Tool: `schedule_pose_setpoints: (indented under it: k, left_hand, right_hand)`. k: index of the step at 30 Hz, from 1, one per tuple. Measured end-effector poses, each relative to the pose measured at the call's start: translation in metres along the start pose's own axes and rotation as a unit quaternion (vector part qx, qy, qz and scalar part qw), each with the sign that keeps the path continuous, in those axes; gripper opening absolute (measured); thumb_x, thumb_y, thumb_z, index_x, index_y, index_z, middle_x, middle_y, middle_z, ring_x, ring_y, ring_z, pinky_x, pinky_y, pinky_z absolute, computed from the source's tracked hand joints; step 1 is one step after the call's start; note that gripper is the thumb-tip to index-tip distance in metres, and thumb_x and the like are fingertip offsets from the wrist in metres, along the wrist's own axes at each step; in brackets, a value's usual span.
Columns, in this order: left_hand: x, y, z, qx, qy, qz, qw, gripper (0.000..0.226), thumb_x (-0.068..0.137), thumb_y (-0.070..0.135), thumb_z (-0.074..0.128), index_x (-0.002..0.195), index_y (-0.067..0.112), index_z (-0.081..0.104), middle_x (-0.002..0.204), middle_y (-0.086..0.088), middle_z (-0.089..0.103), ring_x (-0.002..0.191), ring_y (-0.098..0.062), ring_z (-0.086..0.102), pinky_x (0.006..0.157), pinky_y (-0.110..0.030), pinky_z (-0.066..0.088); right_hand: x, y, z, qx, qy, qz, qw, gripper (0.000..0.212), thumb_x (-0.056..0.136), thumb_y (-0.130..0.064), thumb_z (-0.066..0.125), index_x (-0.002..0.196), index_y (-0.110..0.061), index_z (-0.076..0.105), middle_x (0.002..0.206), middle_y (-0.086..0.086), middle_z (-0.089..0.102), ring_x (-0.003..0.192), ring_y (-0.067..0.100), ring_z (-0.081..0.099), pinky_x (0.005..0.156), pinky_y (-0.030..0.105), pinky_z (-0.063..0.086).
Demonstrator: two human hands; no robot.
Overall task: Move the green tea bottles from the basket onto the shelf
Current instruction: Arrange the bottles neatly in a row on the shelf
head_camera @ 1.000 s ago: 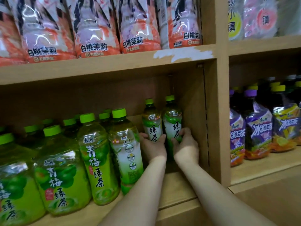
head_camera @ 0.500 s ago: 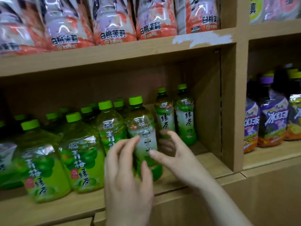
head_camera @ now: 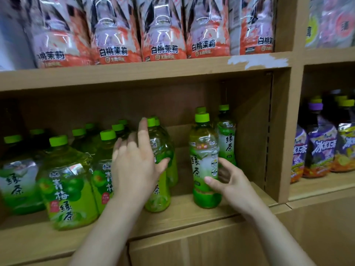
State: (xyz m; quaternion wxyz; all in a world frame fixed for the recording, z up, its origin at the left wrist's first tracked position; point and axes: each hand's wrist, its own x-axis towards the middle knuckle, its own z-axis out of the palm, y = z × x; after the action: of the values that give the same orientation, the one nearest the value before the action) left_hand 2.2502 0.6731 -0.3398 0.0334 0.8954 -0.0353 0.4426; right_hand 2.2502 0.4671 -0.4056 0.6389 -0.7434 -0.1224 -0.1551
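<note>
On the wooden shelf [head_camera: 192, 214], a green tea bottle [head_camera: 204, 150] with a green cap and a white-green label stands upright near the front. My right hand [head_camera: 230, 181] is wrapped around its lower half, thumb in front and fingers behind. Two more green tea bottles [head_camera: 227, 139] stand behind it, close to the right wall. My left hand [head_camera: 136, 162] is spread flat with its fingers apart against a green plum tea bottle [head_camera: 159, 181]. A gap separates that bottle from the held one. The basket is out of view.
Rows of green plum tea bottles [head_camera: 67, 189] fill the shelf's left part. Peach-jasmine drink bottles [head_camera: 163, 35] line the shelf above. A wooden divider [head_camera: 282, 131] closes the bay on the right, with purple iced-tea bottles [head_camera: 320, 148] beyond it.
Both hands drew back from the two rear green tea bottles. My right hand took hold of the front green tea bottle and shifted it right, away from the plum tea row. My left hand rose against a plum tea bottle.
</note>
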Motion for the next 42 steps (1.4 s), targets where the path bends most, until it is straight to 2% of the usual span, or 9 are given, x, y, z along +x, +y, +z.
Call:
schedule_pose_setpoints:
  k: [3,5,8,14,21,25,29,36,42]
  left_hand:
    - [0.0,0.003,-0.008,-0.074,-0.025,0.005,0.997,0.111,0.063,0.051,0.079,0.148,0.013,0.018,0.102,-0.014,0.067,0.09,-0.036,0.064,0.078,-0.042,0.052]
    - [-0.004,0.009,-0.012,-0.125,-0.016,0.031,0.992,0.11,0.064,0.047,0.08,0.149,0.019,0.017,0.111,-0.009,0.065,0.089,-0.034,0.065,0.068,-0.039,0.052]
    - [-0.008,0.016,-0.008,-0.214,0.006,0.071,0.974,0.105,0.061,0.037,0.085,0.147,0.019,0.028,0.125,-0.006,0.061,0.094,-0.026,0.065,0.075,-0.032,0.051]
    - [-0.007,0.032,0.006,-0.428,-0.042,-0.014,0.902,0.106,0.057,0.038,0.088,0.145,0.033,0.029,0.121,0.013,0.055,0.096,0.013,0.045,0.085,0.001,0.032]
    - [-0.012,0.04,0.026,-0.493,-0.13,-0.056,0.858,0.103,0.062,0.039,0.085,0.145,0.035,0.024,0.13,0.017,0.051,0.121,-0.003,0.045,0.104,-0.026,0.035]
    - [-0.033,0.032,0.039,-0.533,-0.242,-0.082,0.806,0.087,0.067,0.016,0.084,0.135,0.034,0.034,0.115,0.024,0.055,0.108,0.006,0.052,0.098,-0.021,0.038]
    - [-0.039,0.038,0.062,-0.521,-0.23,-0.112,0.814,0.072,0.068,0.017,0.084,0.13,0.017,0.048,0.125,0.005,0.061,0.113,-0.008,0.057,0.101,-0.031,0.044]
    - [-0.02,0.074,0.088,-0.486,-0.2,-0.097,0.845,0.074,0.071,0.027,0.081,0.135,0.02,0.043,0.109,0.009,0.064,0.099,-0.011,0.062,0.09,-0.034,0.052]
    - [-0.007,0.088,0.111,-0.481,-0.173,-0.146,0.847,0.071,0.066,0.027,0.084,0.125,0.024,0.045,0.11,-0.006,0.067,0.097,-0.023,0.065,0.085,-0.041,0.053]
  right_hand:
    - [-0.001,-0.001,-0.014,0.008,-0.004,0.028,1.0,0.052,0.086,-0.002,0.062,0.115,-0.035,0.035,0.098,-0.032,0.044,0.08,-0.026,0.048,0.065,-0.005,0.039]
    - [-0.003,-0.003,-0.023,0.003,-0.017,0.044,0.999,0.054,0.087,-0.003,0.061,0.123,-0.034,0.036,0.106,-0.029,0.048,0.1,-0.018,0.051,0.084,0.004,0.042]
    - [-0.005,-0.003,-0.036,0.009,-0.029,0.065,0.997,0.064,0.087,-0.006,0.062,0.142,-0.024,0.034,0.136,-0.009,0.051,0.132,0.009,0.041,0.112,0.038,0.034]
    - [-0.016,-0.007,-0.065,0.076,-0.049,0.09,0.992,0.069,0.077,-0.016,0.067,0.139,-0.033,0.042,0.135,-0.002,0.057,0.129,0.017,0.048,0.109,0.046,0.038]
    - [-0.016,-0.006,-0.043,-0.135,0.134,-0.013,0.982,0.079,0.059,-0.037,0.085,0.127,-0.031,0.045,0.107,-0.011,0.063,0.1,0.004,0.061,0.084,0.027,0.05]
    - [-0.016,0.0,-0.052,-0.03,0.127,0.023,0.991,0.072,0.06,-0.031,0.078,0.124,-0.019,0.047,0.112,0.002,0.067,0.106,0.016,0.063,0.094,0.039,0.05]
    - [-0.019,-0.001,-0.061,0.009,0.088,0.051,0.995,0.061,0.074,-0.024,0.071,0.131,-0.021,0.049,0.122,0.0,0.066,0.118,0.018,0.059,0.097,0.039,0.048]
    - [-0.011,0.006,-0.032,-0.284,0.281,-0.036,0.916,0.074,0.07,-0.032,0.082,0.133,-0.022,0.044,0.116,0.0,0.065,0.107,0.019,0.062,0.083,0.025,0.044]
    - [0.02,0.005,-0.032,-0.297,0.271,0.039,0.915,0.053,0.083,-0.031,0.07,0.13,-0.021,0.048,0.113,0.01,0.068,0.108,0.035,0.06,0.087,0.039,0.049]
